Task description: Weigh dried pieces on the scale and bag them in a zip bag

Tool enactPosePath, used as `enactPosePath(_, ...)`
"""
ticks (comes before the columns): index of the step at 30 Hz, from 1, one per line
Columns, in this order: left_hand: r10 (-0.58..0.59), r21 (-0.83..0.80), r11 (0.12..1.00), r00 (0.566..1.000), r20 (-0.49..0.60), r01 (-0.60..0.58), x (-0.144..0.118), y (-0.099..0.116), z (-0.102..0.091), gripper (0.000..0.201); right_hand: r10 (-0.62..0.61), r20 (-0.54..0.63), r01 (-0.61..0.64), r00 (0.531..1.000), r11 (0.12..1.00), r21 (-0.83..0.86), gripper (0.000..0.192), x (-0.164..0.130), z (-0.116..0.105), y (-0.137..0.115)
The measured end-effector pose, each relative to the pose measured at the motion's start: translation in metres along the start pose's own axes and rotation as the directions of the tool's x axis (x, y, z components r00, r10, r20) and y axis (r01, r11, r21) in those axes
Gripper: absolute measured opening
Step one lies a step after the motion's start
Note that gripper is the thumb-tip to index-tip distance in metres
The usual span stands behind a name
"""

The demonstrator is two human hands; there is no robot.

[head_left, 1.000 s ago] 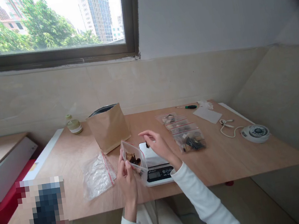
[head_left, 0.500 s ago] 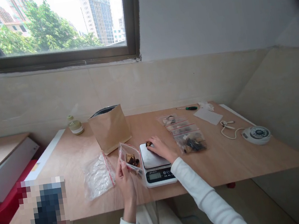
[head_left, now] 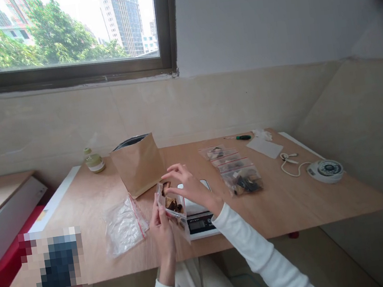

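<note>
Head view: left hand (head_left: 162,223) holds small zip bag (head_left: 173,204) upright, mouth up, beside scale (head_left: 197,209) on bench (head_left: 293,205). Right hand (head_left: 190,186) directly above the mouth, fingertips pinched on a dark piece.

My left hand (head_left: 162,226) was raised, fingers pinched shut; my right hand (head_left: 188,186) hovered just beside it, fingertips curled down, both sleeves white.

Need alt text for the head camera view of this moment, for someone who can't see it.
A person's left hand holds a small clear zip bag of dark pieces upright while the right hand reaches into its top, above a digital scale on a wooden table. Behind stand a brown paper pouch and filled bags.
</note>
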State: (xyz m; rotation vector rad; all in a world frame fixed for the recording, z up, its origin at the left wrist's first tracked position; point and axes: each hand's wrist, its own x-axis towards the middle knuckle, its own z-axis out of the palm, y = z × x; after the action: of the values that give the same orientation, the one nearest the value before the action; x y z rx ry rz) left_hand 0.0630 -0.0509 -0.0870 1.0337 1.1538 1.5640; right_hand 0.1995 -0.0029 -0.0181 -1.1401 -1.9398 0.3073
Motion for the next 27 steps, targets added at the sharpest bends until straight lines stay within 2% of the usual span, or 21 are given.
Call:
enactPosePath(4,-0.098,-0.040,0.995,0.995,-0.038,0.096,0.000,0.003,0.001,0.050,0.063,-0.017,-0.062,0.998,0.996,0.068,0.019,-0.007,-0.003,-0.005)
enactPosePath(7,-0.143,-0.122,0.983,0.989,-0.049,0.136,0.000,0.007,0.000,0.053,0.160,-0.021,-0.155,0.987,0.976,0.153,0.025,-0.028,-0.004,-0.002)
enactPosePath(9,-0.129,-0.191,0.975,0.990,-0.058,0.115,0.000,0.010,0.001,0.054,0.245,0.056,-0.252,0.968,0.945,0.210,0.039,-0.045,-0.002,-0.004)
enactPosePath(12,-0.095,-0.201,0.977,0.991,-0.093,0.075,-0.004,0.015,0.006,0.053,0.329,0.201,-0.375,0.923,0.888,0.268,0.076,-0.066,0.004,-0.013)
enactPosePath(15,-0.092,-0.167,0.983,0.992,-0.085,0.077,-0.010,0.019,0.012,0.052,0.292,0.237,-0.359,0.927,0.873,0.329,0.086,-0.077,0.010,-0.026)
enactPosePath(18,-0.120,-0.181,0.978,0.991,-0.063,0.107,-0.015,0.022,0.018,0.051,0.237,0.187,-0.292,0.953,0.879,0.376,0.085,-0.079,0.013,-0.035)
enactPosePath(21,-0.109,-0.142,0.984,0.993,-0.035,0.103,-0.018,0.026,0.020,0.047,0.246,0.085,-0.260,0.965,0.890,0.374,0.061,-0.078,0.013,-0.037)
enactPosePath(24,0.013,-0.025,1.000,1.000,-0.003,-0.013,-0.018,0.030,0.018,0.036,0.291,-0.034,-0.256,0.956,0.886,0.386,0.041,-0.076,0.004,-0.034)
enactPosePath(27,0.138,0.122,0.984,0.987,-0.080,-0.127,-0.009,0.031,0.012,0.027,0.378,-0.191,-0.276,0.906,0.869,0.410,0.037,-0.077,-0.011,-0.028)
